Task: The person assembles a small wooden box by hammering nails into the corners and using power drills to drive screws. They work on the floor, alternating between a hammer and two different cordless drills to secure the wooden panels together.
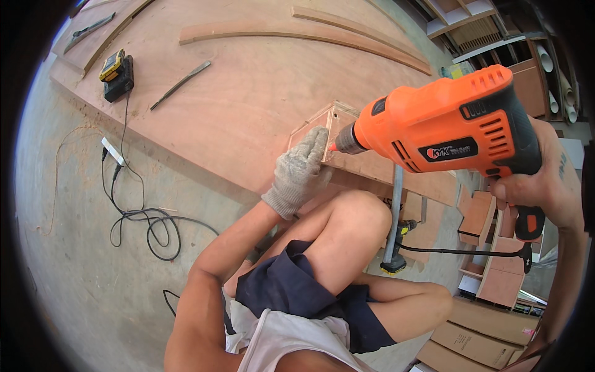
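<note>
My right hand [539,186], bare, is wrapped around the rear handle of an orange corded power drill [443,118]. The drill points left, and its chuck is close to a small plywood box [354,162]. Where the bit tip meets the box's corner edge, a bit of red shows; the exact contact is hard to make out. My left hand [300,167] wears a grey knit work glove and grips that same corner, fingers just beside the bit. The box sits at the near edge of a large plywood sheet [223,93], above my bent knee.
On the sheet lie long wood strips [297,30], a chisel-like tool [181,85] and a charger with a yellow battery [116,74]. A white power strip [113,152] and looped black cable [162,232] are on the floor. Lower right are a cordless drill [400,248] and cardboard boxes [477,335].
</note>
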Tool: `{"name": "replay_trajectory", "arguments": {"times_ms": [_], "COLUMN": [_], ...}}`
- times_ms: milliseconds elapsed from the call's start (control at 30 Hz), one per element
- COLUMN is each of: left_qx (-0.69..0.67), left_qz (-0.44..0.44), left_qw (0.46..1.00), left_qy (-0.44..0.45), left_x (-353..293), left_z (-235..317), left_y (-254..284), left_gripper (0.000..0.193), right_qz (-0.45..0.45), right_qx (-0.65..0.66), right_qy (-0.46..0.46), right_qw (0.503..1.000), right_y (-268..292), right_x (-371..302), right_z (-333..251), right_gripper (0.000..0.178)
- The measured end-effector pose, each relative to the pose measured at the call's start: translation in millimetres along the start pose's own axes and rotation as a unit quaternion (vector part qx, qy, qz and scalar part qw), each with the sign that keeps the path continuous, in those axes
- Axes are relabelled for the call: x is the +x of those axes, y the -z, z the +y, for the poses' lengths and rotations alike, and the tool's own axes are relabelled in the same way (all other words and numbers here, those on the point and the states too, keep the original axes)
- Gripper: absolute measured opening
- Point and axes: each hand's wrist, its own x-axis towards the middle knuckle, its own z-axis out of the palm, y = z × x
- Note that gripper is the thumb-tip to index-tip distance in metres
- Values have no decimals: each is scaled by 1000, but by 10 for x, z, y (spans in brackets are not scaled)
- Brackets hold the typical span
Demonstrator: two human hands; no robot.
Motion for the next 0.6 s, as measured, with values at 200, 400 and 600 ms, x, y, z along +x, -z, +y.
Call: {"name": "replay_trajectory", "arguments": {"times_ms": [200, 400, 600], "left_qx": [7, 8, 4], "left_qz": [3, -2, 13], "left_qw": [1000, 1000, 1000], "left_qy": [3, 2, -3], "left_x": [5, 1, -25], "left_z": [-2, -4, -6], "left_y": [-14, -5, -6], "left_gripper": [85, 84, 81], "right_qz": [1, -1, 10], "right_qx": [0, 33, 29], "right_qy": [27, 15, 15], "right_qw": [1000, 999, 999], "right_y": [13, 15, -5], "right_x": [5, 7, -17], "right_z": [99, 77, 137], "right_gripper": [53, 53, 53]}}
